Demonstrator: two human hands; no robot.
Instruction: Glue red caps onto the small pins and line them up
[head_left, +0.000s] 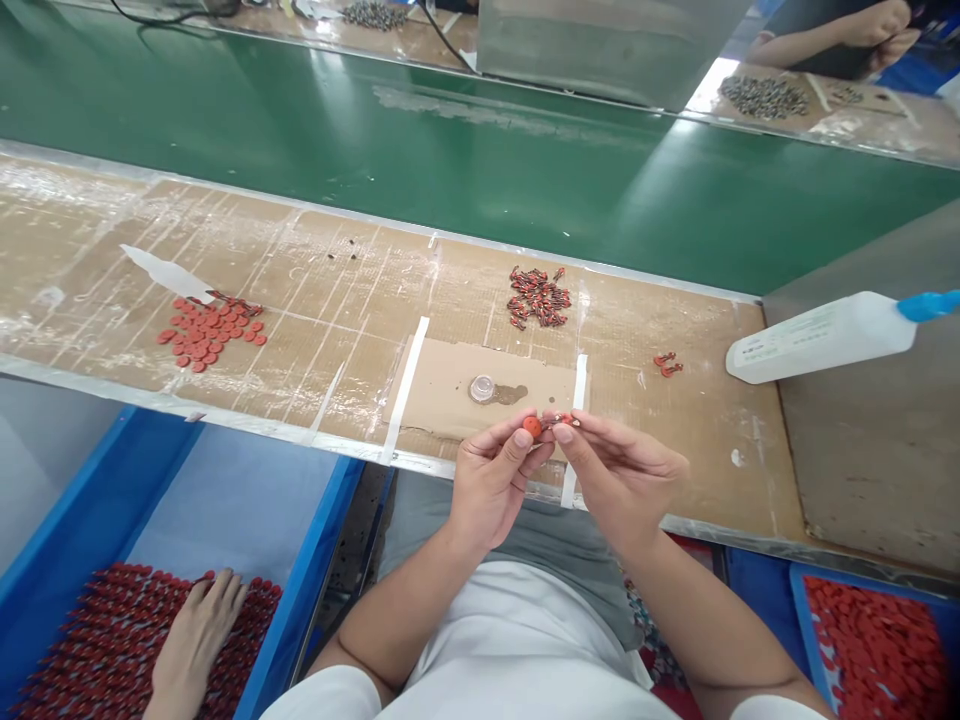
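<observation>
My left hand [491, 480] pinches a round red disc [532, 427] between thumb and fingers. Close beside it on the right, my right hand [626, 475] holds a small red and dark metal part [566, 420] in its fingertips, and the two pieces meet or nearly meet. Both hands are above the front edge of a taped cardboard sheet [442, 385]. On that sheet, a small clear cup [482, 388] stands by a wet stain. Behind it lies a pile of red and dark parts [538, 298].
Red discs [199, 335] are heaped at the left near a white strip [165, 272]. A white bottle [821, 338] leans at the right. Another person's hand [196, 635] touches parts in a blue tray [300, 570]. A bin of red pieces [877, 645] is lower right.
</observation>
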